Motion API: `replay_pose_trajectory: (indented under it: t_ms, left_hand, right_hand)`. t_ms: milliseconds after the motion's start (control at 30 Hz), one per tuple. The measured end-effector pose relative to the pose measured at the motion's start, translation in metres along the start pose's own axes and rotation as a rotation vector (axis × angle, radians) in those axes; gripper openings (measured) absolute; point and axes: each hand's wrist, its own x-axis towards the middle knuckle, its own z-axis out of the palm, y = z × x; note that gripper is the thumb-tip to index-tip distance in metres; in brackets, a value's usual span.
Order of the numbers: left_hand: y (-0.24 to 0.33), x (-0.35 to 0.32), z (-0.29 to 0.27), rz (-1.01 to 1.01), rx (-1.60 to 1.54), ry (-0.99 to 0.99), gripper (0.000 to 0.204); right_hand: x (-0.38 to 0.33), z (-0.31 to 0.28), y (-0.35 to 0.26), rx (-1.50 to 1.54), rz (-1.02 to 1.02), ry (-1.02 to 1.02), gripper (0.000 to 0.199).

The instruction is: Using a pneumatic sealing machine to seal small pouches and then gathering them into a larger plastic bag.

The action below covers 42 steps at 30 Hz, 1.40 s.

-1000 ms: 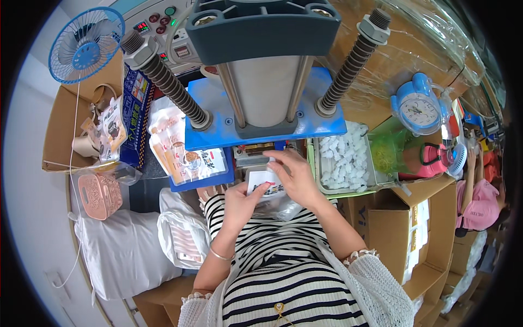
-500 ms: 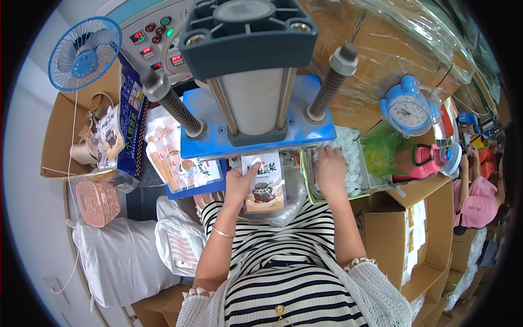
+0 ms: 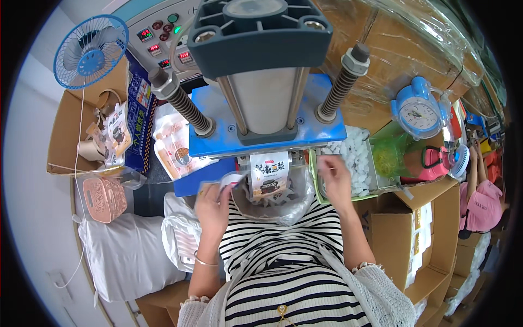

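A printed white pouch (image 3: pixel 270 175) with a dark pot picture hangs at the front of the blue-plated press (image 3: pixel 231 143). Below it is a clear plastic bag (image 3: pixel 301 203) with pieces inside. My left hand (image 3: pixel 212 207) is closed on another pouch (image 3: pixel 232 179), seen nearly edge-on and blurred, beside the blue tray (image 3: pixel 188 185). More pouches (image 3: pixel 177 150) lie behind that tray. My right hand (image 3: pixel 336 182) is raised at the left edge of a green-edged bin of small whitish plastic pieces (image 3: pixel 357 161). Its fingers are smeared by motion, hiding whether they hold anything.
Two spring posts (image 3: pixel 189 111) flank the press cylinder. At left stand a blue fan (image 3: pixel 91 61), an open carton (image 3: pixel 65 136) and a pink basket (image 3: pixel 104 200). On the right are a blue clock (image 3: pixel 418 113), a pink bottle (image 3: pixel 430 163), cartons (image 3: pixel 392 223) and another person (image 3: pixel 482 204).
My left hand has left the pouch under the press and moved left, now holding another pouch. My right hand has lifted from among the plastic pieces. The view has shifted slightly.
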Motion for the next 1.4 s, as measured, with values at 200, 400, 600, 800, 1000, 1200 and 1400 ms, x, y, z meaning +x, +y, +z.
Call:
replay_pose_trajectory:
  t_ms: [200, 400, 600, 800, 1000, 1200, 1400]
  left_hand:
    - [0.039, -0.004, 0.014, -0.224, -0.474, -0.308, 0.017]
    - [0.035, -0.01, 0.061, -0.488, -0.945, -0.388, 0.018]
    - [0.002, 0.015, 0.09, -0.499, -1.108, -0.306, 0.021]
    - [0.006, 0.041, 0.063, -0.245, -0.055, -0.409, 0.04]
    - [-0.072, 0.037, 0.049, 0.181, 0.517, 0.262, 0.067]
    - [-0.043, -0.013, 0.045, 0.055, 0.384, -0.016, 0.082]
    - [-0.061, 0.032, 0.045, 0.126, 0.371, 0.203, 0.079]
  right_hand:
    - [0.0, 0.036, -0.069, 0.3, -0.17, -0.201, 0.018]
    - [0.005, 0.069, -0.029, 0.454, 0.089, -0.236, 0.025]
    - [0.013, 0.036, -0.009, -0.163, -0.19, 0.099, 0.02]
    - [0.02, 0.013, 0.026, -0.888, -0.278, 0.1, 0.02]
    - [0.026, 0.017, 0.03, -0.833, -0.259, 0.14, 0.02]
    - [0.038, 0.013, 0.033, -0.825, -0.248, 0.071, 0.025]
    - [0.029, 0.002, 0.024, -0.394, -0.183, 0.152, 0.022]
